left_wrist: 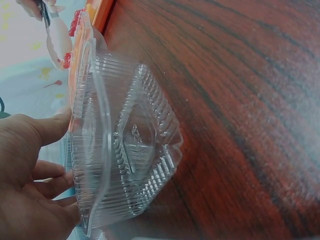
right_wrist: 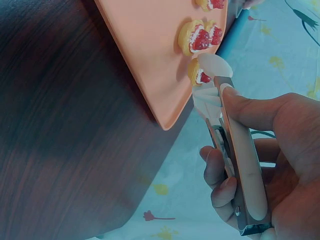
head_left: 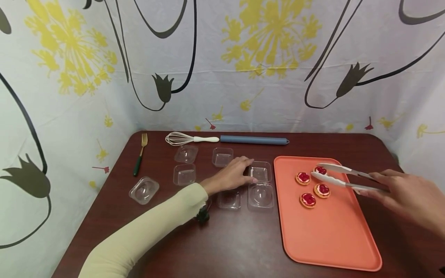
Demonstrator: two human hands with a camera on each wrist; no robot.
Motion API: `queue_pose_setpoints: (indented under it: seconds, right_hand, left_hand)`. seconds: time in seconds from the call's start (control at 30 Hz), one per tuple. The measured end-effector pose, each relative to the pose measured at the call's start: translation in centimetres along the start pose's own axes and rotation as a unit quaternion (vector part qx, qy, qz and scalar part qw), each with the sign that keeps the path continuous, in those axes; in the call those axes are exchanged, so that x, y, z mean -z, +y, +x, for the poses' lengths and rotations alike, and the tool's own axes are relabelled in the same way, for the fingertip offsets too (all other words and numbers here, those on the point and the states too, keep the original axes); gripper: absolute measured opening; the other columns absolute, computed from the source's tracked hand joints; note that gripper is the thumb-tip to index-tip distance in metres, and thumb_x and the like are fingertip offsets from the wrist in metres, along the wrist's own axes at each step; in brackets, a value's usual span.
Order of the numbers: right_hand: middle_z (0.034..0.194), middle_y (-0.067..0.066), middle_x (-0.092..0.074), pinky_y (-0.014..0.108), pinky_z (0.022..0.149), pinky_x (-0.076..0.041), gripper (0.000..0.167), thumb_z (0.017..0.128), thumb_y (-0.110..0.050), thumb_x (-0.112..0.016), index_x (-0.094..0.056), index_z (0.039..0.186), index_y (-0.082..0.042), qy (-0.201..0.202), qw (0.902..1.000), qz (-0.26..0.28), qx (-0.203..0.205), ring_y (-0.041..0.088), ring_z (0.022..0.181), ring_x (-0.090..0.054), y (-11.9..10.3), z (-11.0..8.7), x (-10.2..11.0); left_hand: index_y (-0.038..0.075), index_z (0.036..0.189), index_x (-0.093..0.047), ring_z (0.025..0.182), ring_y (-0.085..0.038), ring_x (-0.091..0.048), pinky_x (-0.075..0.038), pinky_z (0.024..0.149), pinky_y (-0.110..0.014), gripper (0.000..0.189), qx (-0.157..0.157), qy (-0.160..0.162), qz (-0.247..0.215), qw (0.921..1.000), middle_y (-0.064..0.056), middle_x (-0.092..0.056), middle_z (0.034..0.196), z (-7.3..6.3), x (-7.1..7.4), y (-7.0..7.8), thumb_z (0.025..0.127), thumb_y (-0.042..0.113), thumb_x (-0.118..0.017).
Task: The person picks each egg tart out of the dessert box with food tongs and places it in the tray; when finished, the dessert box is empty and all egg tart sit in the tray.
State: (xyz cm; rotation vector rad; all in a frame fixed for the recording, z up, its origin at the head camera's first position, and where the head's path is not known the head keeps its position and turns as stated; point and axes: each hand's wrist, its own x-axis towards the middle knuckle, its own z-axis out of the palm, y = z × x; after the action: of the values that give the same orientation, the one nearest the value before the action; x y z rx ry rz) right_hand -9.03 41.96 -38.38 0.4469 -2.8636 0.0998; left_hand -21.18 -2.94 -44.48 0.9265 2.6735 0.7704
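My left hand spans the left side of a clear plastic container, its thumb at the near edge and its fingers at the far edge. In the left wrist view, another clear container partly hides that hand's fingertips. White-tipped tongs are gripped in my right hand, thumb on one arm and fingers round the other. Their tips sit either side of the farthest small red-topped tart; I cannot tell how tightly. Several such tarts, one of them the nearest tart, lie on the orange tray.
Clear lids and containers surround the left arm: a lid, a container and a far-left lid. A whisk and blue rolling pin line the back edge. A green-handled fork lies left.
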Motion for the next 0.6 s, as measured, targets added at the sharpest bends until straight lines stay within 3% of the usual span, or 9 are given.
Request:
queue_pose_setpoints:
  seconds: [0.23, 0.27, 0.6]
  right_hand:
    - [0.109, 0.024, -0.075, 0.07, 0.071, -0.054, 0.064, 0.082, -0.044, -0.095, -0.079, 0.116, 0.007, -0.002, 0.9999, 0.008, -0.007, 0.047, 0.087, -0.074, -0.22, 0.25, -0.17]
    - [0.109, 0.024, -0.076, 0.07, 0.071, -0.054, 0.063, 0.082, -0.044, -0.095, -0.079, 0.116, 0.006, -0.002, 0.9999, 0.009, -0.008, 0.047, 0.087, -0.074, -0.23, 0.27, -0.22]
    - [0.109, 0.025, -0.075, 0.069, 0.07, -0.054, 0.06, 0.083, -0.045, -0.094, -0.079, 0.115, 0.004, -0.023, 0.9996, 0.002, -0.015, 0.046, 0.091, -0.074, -0.33, 0.56, -0.4]
  left_hand:
    - [-0.004, 0.163, -0.047, 0.147, -0.03, -0.053, -0.04, 0.127, -0.042, 0.082, 0.001, 0.001, -0.002, 1.0, -0.015, -0.058, 0.157, -0.04, -0.02, -0.05, 0.102, 0.038, -0.083]
    - [-0.003, 0.163, -0.047, 0.147, -0.029, -0.053, -0.04, 0.127, -0.042, 0.084, -0.003, 0.005, 0.001, 1.0, -0.014, -0.058, 0.157, 0.26, -0.48, -0.63, 0.101, 0.041, -0.082]
    - [-0.002, 0.164, -0.047, 0.147, -0.029, -0.052, -0.04, 0.127, -0.041, 0.081, 0.008, -0.002, -0.003, 1.0, -0.014, -0.057, 0.158, -0.02, 0.01, 0.05, 0.103, 0.037, -0.082]
